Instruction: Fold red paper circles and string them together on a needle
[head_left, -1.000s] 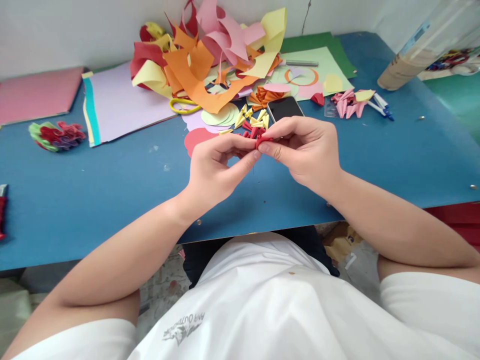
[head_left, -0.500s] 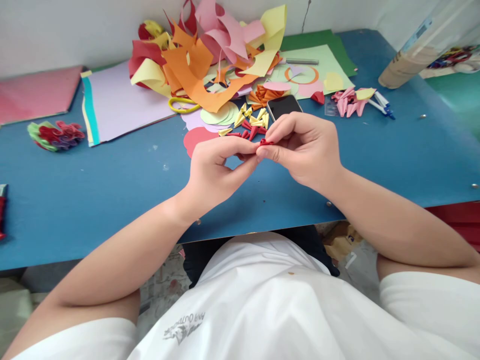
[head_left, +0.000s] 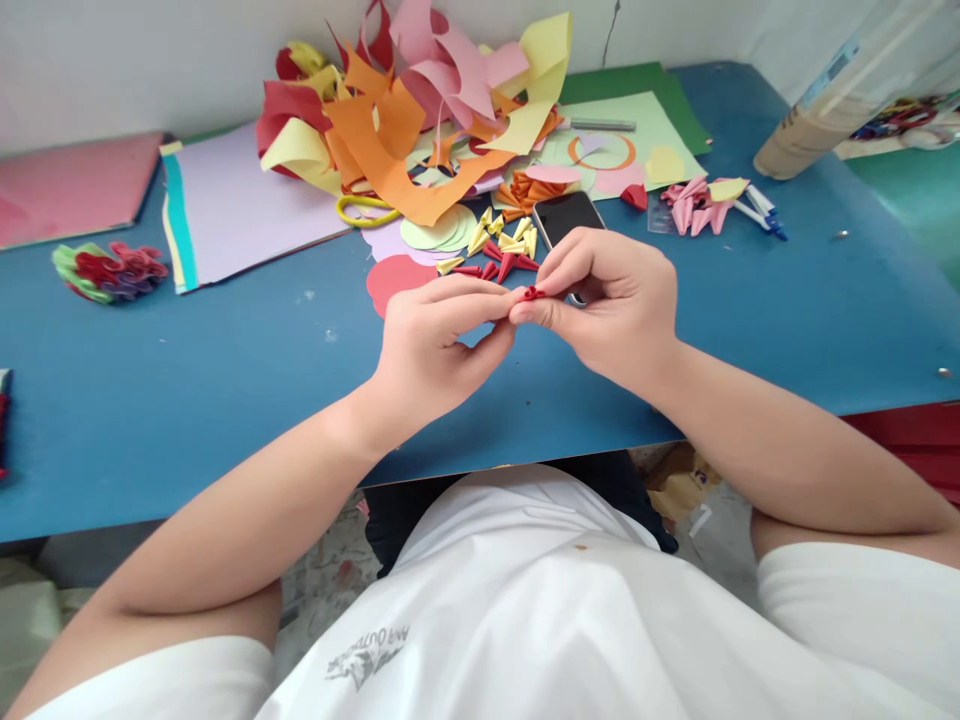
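Observation:
Between my fingertips is a small red folded paper piece, mostly covered by the fingers. My right hand pinches it between thumb and forefinger from the right. From the left, my left hand presses its fingertips against the same piece. Just beyond the hands lie red paper cones and yellow paper cones. A dark-screened phone sits behind my right hand, which partly hides it. Red paper circles and pale green paper circles lie beyond my left hand.
Paper scraps pile up at the back, with yellow-handled scissors beside them. Lilac sheets and a ruffled paper flower lie left. Pink cones, pens and a tall clear cup are at the right.
My right forefinger has shifted slightly on the red paper piece, whose rolled end shows a little more. My left thumb has drawn back a little. Both hands stay in the same place.

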